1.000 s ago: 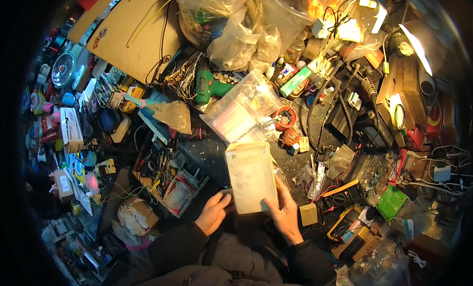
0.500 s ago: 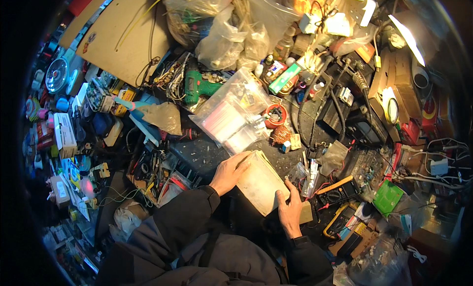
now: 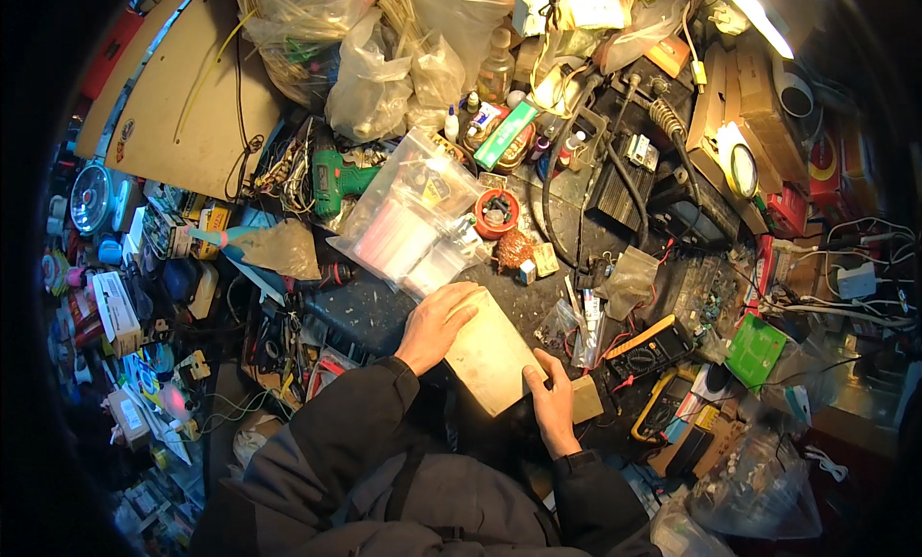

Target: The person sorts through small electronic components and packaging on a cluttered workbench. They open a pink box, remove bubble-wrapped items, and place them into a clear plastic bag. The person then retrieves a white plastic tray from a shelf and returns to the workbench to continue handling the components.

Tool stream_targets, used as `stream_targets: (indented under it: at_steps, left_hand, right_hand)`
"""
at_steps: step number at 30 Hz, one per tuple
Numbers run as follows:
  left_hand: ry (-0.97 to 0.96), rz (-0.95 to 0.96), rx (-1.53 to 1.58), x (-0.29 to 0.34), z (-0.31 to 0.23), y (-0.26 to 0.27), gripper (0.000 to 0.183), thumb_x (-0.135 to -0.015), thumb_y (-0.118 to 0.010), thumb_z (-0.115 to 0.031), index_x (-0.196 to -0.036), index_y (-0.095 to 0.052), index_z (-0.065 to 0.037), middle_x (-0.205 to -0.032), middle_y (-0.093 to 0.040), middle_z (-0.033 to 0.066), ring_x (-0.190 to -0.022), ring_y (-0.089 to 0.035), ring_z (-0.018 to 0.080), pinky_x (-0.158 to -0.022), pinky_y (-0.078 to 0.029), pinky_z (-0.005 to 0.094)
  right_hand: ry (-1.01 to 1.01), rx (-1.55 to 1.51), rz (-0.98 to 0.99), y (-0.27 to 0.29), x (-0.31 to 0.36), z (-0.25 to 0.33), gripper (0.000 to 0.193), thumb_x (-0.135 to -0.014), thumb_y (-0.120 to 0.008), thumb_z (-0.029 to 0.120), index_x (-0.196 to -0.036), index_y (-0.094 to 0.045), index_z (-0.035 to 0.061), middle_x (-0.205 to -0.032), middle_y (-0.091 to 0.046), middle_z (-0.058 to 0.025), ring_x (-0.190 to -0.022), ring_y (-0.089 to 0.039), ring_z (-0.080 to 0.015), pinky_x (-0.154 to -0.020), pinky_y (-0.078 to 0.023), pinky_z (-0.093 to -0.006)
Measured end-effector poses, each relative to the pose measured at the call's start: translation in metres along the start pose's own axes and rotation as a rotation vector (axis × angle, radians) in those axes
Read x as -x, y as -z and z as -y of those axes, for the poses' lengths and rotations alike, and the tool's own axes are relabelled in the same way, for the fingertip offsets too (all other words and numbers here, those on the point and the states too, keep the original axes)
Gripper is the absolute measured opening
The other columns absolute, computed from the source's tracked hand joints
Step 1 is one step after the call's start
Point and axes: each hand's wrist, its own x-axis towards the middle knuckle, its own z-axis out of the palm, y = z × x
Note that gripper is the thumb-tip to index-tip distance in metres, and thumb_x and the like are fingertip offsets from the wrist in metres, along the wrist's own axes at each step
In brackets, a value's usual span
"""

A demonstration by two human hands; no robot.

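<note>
Both my hands hold a flat, pale beige rectangular block (image 3: 493, 357), like a small box or case, tilted at the bench's near edge. My left hand (image 3: 434, 328) grips its upper left side, with the fingers lying over the top corner. On the opposite side, my right hand (image 3: 554, 401) has its thumb on the lower right edge; the other fingers are partly hidden beneath it. Just beyond the block lie clear plastic zip bags (image 3: 399, 226) with pink contents. A red round tub (image 3: 497, 213) of small parts stands near a coil of copper wire (image 3: 515, 253).
A green power drill (image 3: 336, 181) lies to the left of the bags. On the right are a yellow-black multimeter (image 3: 651, 343), a green circuit board (image 3: 755, 353) and a black finned device (image 3: 619, 197). Clutter crowds the left, and a bright lamp (image 3: 754, 14) shines at the upper right.
The view has shifted, so the bench things sit further left. The block has tipped in my hands, its face now showing smoother and its layered far edge no longer visible. Both hands keep hold.
</note>
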Motion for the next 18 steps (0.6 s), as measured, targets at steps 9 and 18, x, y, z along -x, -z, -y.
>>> stream_targets:
  at_steps: [9, 18]
  left_hand:
    - [0.273, -0.032, 0.084, 0.021, 0.009, 0.008, 0.055, -0.106, -0.085, -0.029, -0.148, -0.071, 0.002, -0.149, -0.075, 0.0249, -0.136, -0.075, 0.0393, -0.115, -0.058, 0.0436]
    - [0.226, 0.016, 0.097, 0.012, 0.029, 0.011, 0.048, -0.109, -0.082, -0.022, -0.150, -0.073, 0.000, -0.141, -0.079, 0.0190, -0.132, -0.075, 0.0303, -0.113, -0.057, 0.0403]
  right_hand:
    - [0.003, 0.092, -0.014, -0.006, 0.001, 0.000, 0.053, -0.106, -0.083, 0.022, -0.151, -0.071, -0.0035, -0.146, -0.076, -0.0173, -0.133, -0.070, -0.0269, -0.114, -0.053, -0.0392]
    - [-0.047, 0.147, 0.002, -0.006, -0.006, 0.002, 0.054, -0.106, -0.085, 0.025, -0.150, -0.073, -0.0044, -0.144, -0.080, -0.0180, -0.133, -0.073, -0.0252, -0.115, -0.055, -0.0389]
